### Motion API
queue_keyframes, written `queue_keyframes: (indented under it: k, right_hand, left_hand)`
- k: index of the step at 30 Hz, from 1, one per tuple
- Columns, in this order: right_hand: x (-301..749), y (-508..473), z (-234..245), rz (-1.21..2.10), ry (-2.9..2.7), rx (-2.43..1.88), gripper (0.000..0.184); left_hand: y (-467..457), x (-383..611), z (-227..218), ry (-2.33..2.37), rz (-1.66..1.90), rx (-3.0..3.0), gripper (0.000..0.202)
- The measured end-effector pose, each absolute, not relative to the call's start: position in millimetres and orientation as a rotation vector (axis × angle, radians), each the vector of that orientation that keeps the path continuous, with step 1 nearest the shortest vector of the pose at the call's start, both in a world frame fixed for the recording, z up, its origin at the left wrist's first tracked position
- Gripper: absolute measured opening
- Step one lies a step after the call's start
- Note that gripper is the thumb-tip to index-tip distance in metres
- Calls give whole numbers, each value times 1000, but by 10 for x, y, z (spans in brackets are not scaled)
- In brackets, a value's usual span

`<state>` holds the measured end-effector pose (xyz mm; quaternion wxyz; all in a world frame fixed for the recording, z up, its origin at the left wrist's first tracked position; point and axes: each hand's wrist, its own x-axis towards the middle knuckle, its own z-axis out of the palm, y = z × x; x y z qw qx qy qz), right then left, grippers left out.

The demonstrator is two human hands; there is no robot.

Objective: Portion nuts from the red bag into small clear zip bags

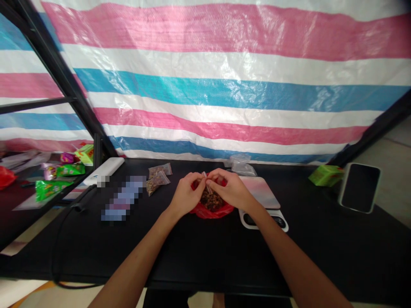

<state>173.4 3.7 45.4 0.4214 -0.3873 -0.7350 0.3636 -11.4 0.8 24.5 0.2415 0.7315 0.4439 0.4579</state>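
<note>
My left hand (190, 191) and my right hand (229, 187) meet in the middle of the table. Between their pinched fingertips is a small clear plastic bag (205, 176) with a pinkish strip, mostly hidden by the fingers. Just beneath lies an open red plastic bag (214, 212) holding loose brown dried bits (212, 200). To the left of my left hand rest two small filled zip bags (157, 182). A white kitchen scale (261, 194) with a shiny flat platform sits beside my right hand, its front partly behind my right forearm.
Crumpled clear plastic bags (242, 164) lie behind the scale. At right are a green box (326, 175) and an upright phone (360, 187). A white power bank-like bar (107, 170), a blurred-out item (125, 199) and a black cable (58, 239) occupy the left. Striped sheeting (224, 94) hangs behind.
</note>
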Motion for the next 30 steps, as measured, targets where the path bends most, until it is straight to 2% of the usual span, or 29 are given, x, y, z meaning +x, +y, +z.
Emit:
queue_keyframes:
  k: [2, 7, 12, 17, 23, 26, 30]
  right_hand:
    - [1740, 43, 452, 943, -1819, -950, 11]
    - [1746, 41, 474, 1052, -1787, -937, 25]
    - [1728, 38, 445, 1052, -1763, -921, 27]
    - [1750, 87, 391, 884, -1772, -974, 25]
    - [1854, 157, 407, 572, -1722, -1139, 33]
    - [1880, 146, 410, 624, -1774, -1160, 28]
    - [1867, 122, 381, 738, -1817, -1212, 38]
  left_hand:
    - [13, -107, 230, 1213, 1274, 1998, 22]
    - [41, -104, 211, 1194, 1289, 1893, 30]
    - [42, -122, 234, 1174, 1242, 1967, 29]
    - [14, -95, 230, 1122, 1229, 2042, 23]
    - [-29, -57, 211, 1118, 1217, 2142, 22]
    - [-33, -78, 231, 1147, 1311, 2176, 23]
    - [-57, -95, 283, 1070, 1347, 2252, 18]
